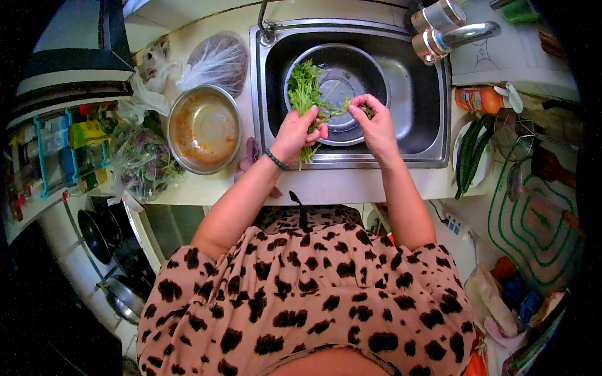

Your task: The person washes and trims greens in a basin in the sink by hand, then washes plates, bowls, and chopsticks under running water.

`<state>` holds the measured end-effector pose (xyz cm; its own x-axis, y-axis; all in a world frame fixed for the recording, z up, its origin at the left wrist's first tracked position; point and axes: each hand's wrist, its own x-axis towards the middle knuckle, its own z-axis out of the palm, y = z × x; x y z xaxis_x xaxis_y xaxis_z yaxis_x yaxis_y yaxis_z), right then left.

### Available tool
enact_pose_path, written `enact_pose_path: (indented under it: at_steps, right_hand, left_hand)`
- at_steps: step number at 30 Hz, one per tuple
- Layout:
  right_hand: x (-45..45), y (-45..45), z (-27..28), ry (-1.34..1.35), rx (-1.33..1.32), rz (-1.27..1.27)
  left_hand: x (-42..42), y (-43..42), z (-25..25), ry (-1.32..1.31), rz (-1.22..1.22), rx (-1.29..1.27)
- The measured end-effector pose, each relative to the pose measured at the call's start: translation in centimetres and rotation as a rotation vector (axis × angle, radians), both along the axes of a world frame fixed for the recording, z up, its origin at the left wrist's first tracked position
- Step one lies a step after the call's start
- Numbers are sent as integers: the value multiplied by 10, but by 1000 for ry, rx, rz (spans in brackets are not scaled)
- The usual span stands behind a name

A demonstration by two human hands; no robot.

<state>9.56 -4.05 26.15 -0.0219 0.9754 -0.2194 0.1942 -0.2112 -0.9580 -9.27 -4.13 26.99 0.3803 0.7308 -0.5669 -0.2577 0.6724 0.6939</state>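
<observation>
My left hand (297, 134) is closed around a bunch of leafy green herbs (303, 84), cilantro-like, its leaves pointing away from me and its stems hanging below my fist. A dark bracelet circles that wrist. To its right, my right hand (375, 128) pinches a sprig (338, 111) whose thin stem reaches across to the bunch. Both hands are over the near rim of a round metal basin (382, 78), which stands inside the sink (421, 141). The basin's bottom looks wet.
Left of the sink stands a stained metal bowl (207, 128), with plastic-bagged greens (141, 156) beside it. The faucet (464, 36) reaches in from the upper right. Cucumbers (470, 156) lie on a plate at right, near an orange spray bottle (483, 99).
</observation>
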Motion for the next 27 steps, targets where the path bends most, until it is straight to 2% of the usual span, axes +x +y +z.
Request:
enact_pose_path:
  at_steps: [2,4,6,7,8,10,15,18,21,22,24,25,27]
  right_hand:
    - [0,3,-4,-175,223,-122]
    - [-6,4,28,-243,286,-126]
    - [-10,1,46,-358,400,129]
    - [-19,-1,55,-333,438,148]
    - [-19,-2,49,-334,437,147]
    - [-19,-4,30,-512,446,291]
    - [-22,-4,31,-503,548,287]
    - [-19,-5,24,-615,646,353]
    - [11,2,-9,-330,288,-99]
    - [27,4,-19,-203,142,-165]
    - [31,5,-6,139,-204,-351]
    - [30,2,-8,139,-204,-352]
    - [20,-1,-3,44,84,-74]
  left_hand:
    - [-1,-1,-3,5,-18,4]
    - [0,-1,-4,34,-40,26]
    - [0,-2,-5,30,-40,39]
    - [0,-3,-5,27,-40,52]
    - [1,-4,-3,26,-42,52]
    - [2,-3,3,67,-80,43]
    - [1,-6,-3,125,-126,120]
    - [-1,-7,-6,150,-142,111]
    - [-6,-10,-4,153,-115,47]
    - [-8,-9,-2,145,-83,-7]
    - [-10,-10,-3,96,-65,-36]
    - [-11,-10,-3,47,-49,-65]
    - [-11,-8,-1,37,-80,-57]
